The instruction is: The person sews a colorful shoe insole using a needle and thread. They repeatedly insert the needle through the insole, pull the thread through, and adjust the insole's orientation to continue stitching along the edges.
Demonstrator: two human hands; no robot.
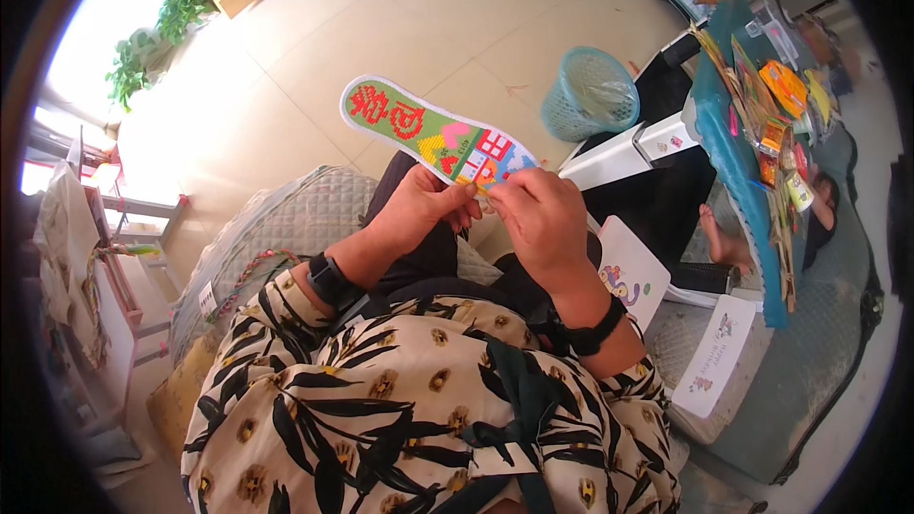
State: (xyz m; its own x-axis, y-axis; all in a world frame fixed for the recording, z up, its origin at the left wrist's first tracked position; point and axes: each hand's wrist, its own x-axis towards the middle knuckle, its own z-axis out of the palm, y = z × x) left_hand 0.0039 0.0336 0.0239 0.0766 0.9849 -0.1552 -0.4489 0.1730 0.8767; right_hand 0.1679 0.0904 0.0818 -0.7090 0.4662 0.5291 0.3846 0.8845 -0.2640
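Note:
An embroidered shoe insole (428, 130) with a white edge and red, green, yellow and blue patterns is held up before me. My left hand (428, 203) grips its lower edge near the middle, thumb on top. The fingertips of my right hand (532, 218) are pinched together at the lower edge of the insole's blue, house-patterned end. Whether a needle or thread is between them is too small to tell. A braided bundle of colored thread (264, 264) lies on the quilted cushion (314, 203) beside my left forearm.
A light blue mesh wastebasket (591, 94) stands on the tiled floor. At right, a table with a teal cloth (757, 257) bears snack packets and a cup (798, 190); another person (821, 221) is beyond it. A white birthday box (714, 357) and a cartoon-printed board (634, 275) lie nearer.

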